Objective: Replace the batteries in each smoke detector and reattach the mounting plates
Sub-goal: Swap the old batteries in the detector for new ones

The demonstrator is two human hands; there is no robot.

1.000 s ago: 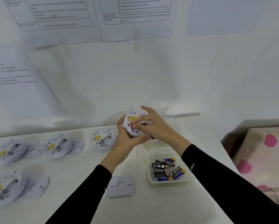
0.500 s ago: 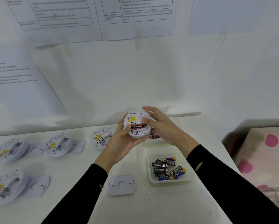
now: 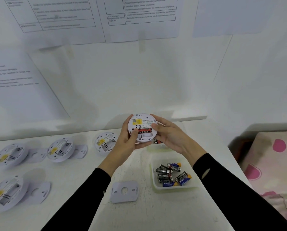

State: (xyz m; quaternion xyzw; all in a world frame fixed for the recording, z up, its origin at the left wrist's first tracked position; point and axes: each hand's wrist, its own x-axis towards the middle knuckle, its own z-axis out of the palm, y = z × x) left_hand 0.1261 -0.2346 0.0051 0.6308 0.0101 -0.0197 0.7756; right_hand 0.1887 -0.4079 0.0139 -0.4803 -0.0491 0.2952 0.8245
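Note:
I hold a round white smoke detector [image 3: 142,126] above the table, its back facing me. A red battery [image 3: 145,131] lies in its open compartment. My left hand [image 3: 128,139] grips the left rim with the thumb by the battery's left end. My right hand [image 3: 170,135] grips the right rim, its thumb at the battery's right end. A loose mounting plate [image 3: 124,191] lies flat on the table below. A white tray [image 3: 156,184] to the right holds several black and blue batteries [image 3: 171,174].
Several other detectors lie back-up on the left: one near my left hand [image 3: 104,144], two further left [image 3: 60,151] [image 3: 9,155], one at the front left [image 3: 5,194], with plates beside them. A second tray [image 3: 156,148] with a red battery [image 3: 156,141] sits behind. Pink-spotted fabric [image 3: 272,160] lies off the table's right edge.
My right hand has slid off the detector's face to its right rim, uncovering the red battery in the compartment. The detector has turned to face me more squarely.

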